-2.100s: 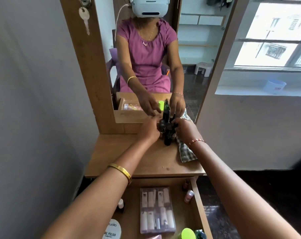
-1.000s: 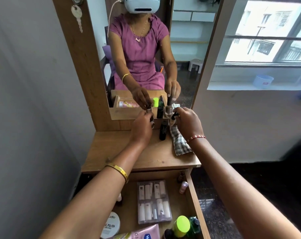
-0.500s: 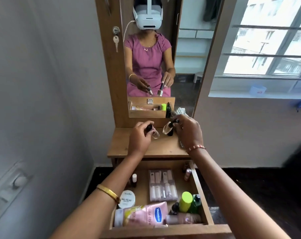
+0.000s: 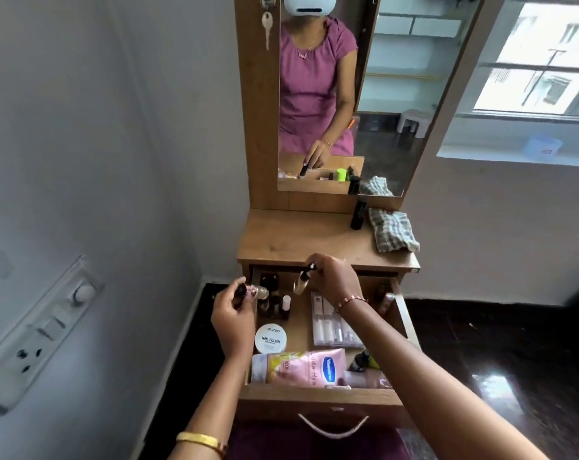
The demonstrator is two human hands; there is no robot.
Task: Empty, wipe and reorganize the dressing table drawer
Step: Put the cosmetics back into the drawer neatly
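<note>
The dressing table drawer (image 4: 318,398) stands pulled open below the wooden tabletop (image 4: 298,240). My left hand (image 4: 233,318) grips a small nail polish bottle (image 4: 260,292) over the drawer's back left corner. My right hand (image 4: 334,277) grips a second small bottle (image 4: 301,282) by its dark cap above the drawer's back. Several small bottles (image 4: 276,305) stand in that back left corner. A white nail polish remover tub (image 4: 270,338), a clear case of white tubes (image 4: 331,325) and a pink lotion pouch (image 4: 301,366) lie in the drawer.
A checked cloth (image 4: 392,234) and a dark bottle (image 4: 357,215) sit at the tabletop's back right, under the mirror (image 4: 381,94). A wall with a switchboard (image 4: 32,333) runs close on the left. Dark floor (image 4: 497,343) lies to the right. A window (image 4: 540,68) is at upper right.
Both hands came down from the tabletop to the open drawer, each carrying a small bottle. The view pulled back and tilted down, showing the whole drawer.
</note>
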